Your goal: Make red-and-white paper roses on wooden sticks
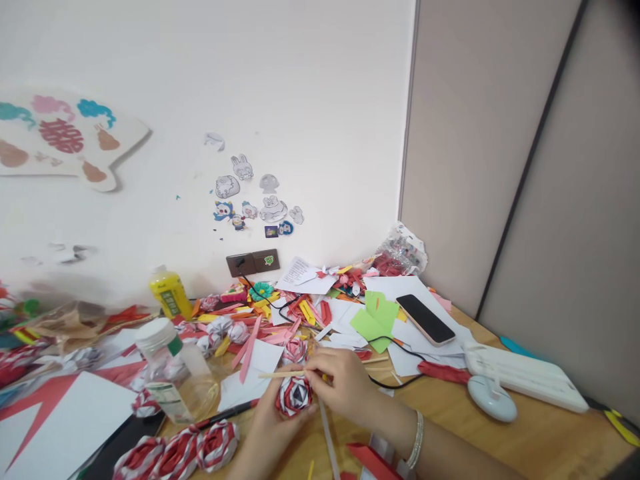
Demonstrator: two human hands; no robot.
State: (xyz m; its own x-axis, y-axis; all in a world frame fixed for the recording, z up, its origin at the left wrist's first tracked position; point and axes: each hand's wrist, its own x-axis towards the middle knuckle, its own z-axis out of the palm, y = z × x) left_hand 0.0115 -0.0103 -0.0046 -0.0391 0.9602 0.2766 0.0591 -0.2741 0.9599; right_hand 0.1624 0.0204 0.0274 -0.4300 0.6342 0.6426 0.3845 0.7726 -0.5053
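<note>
white wall (320,87) | grey panels (460,147), dark seam (531,160) | wooden tabletop (555,443)

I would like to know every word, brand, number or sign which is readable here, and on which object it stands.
"囍", in red, on the large paper cutout on the wall.
Yellow bottle: green writing, too blurred to read.
Clear jar: printed label, too small and blurred to read.
Printed sheet near the wall socket: lines of text, too small to read.
No brand or number is readable.
</note>
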